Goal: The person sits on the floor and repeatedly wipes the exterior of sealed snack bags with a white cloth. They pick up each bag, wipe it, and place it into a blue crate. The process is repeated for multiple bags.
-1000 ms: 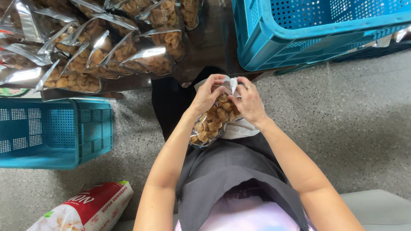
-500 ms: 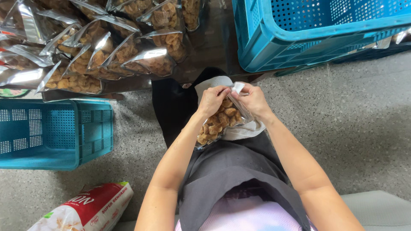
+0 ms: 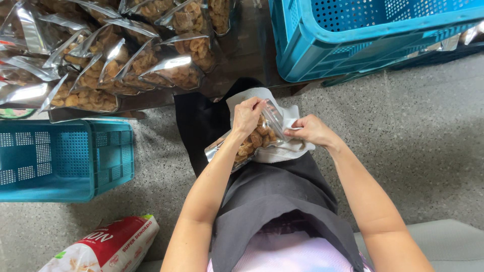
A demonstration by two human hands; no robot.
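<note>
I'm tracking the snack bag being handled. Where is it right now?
In the head view, the clear snack bag lies centre frame on the white cloth over the person's lap, gripped by the left hand and right hand.

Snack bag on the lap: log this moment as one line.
left hand: grips snack bag top | right hand: pinches bag's edge | white cloth: under bag | blue crate: left

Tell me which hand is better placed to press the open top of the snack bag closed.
Probably the left hand: it already pinches the top edge of the snack bag, while the right hand holds the side.
</note>
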